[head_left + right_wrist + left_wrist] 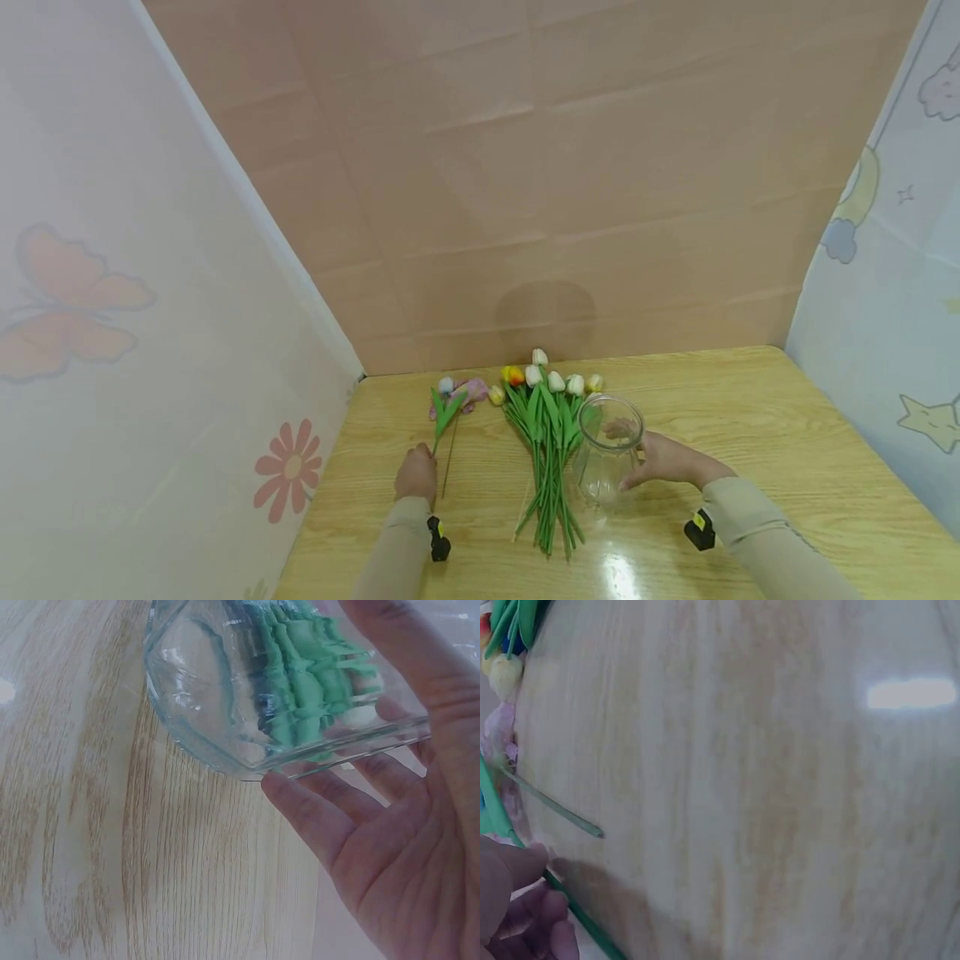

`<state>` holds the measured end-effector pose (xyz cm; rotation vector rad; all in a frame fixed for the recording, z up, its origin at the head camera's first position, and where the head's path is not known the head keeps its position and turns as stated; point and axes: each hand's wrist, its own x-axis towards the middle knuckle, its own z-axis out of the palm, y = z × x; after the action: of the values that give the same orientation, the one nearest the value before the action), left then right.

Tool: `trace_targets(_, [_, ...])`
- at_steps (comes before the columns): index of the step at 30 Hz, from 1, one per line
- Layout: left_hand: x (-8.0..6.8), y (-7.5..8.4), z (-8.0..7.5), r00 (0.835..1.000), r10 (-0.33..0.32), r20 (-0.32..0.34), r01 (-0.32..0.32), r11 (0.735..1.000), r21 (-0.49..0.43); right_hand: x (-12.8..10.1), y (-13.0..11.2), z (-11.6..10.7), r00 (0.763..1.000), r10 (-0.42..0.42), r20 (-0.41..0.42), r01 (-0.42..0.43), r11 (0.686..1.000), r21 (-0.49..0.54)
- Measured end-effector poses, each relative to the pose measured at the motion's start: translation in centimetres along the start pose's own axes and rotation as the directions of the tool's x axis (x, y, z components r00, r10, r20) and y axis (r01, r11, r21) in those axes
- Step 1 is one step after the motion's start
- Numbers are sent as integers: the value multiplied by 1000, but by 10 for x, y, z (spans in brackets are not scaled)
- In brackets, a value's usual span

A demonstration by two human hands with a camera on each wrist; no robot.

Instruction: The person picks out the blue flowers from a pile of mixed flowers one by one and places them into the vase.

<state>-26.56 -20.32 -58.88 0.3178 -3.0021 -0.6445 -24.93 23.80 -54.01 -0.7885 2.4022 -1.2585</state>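
My left hand (417, 473) pinches 1 flower stem (444, 421) near its lower end, its length running away from me across the worktop (750, 433). The bunch of tulips (550, 450) lies between my hands. My right hand (663, 458), fingers curled, grips the glass vase (609, 454) just beside the bunch.

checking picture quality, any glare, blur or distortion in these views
Head view: wide-angle bend, white glare on the table near the vase. Left wrist view: soft all over, a glare bar, left hand on a blurred stem. Right wrist view: sharper, right hand close.
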Motion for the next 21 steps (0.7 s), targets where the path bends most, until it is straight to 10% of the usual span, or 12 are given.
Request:
trace_targets(6, [4, 21, -8, 995, 52, -89, -44, 996, 81, 1, 2, 0, 1000, 4, -2, -4, 1000, -2])
trace_targets(11, [-5, 71, -19, 966, 187, -179, -180, 982, 58, 0, 2, -1, 1000, 5, 0, -5, 1000, 4])
trace_targets(16, [-30, 121, -11, 927, 370, -63, -373, 927, -31, -1, 3, -1, 1000, 8, -5, -8, 1000, 7])
trace_targets(21, [-54, 151, 10, 911, 410, 56, -403, 910, -98, 0, 4, 0, 1000, 8, -2, -8, 1000, 9])
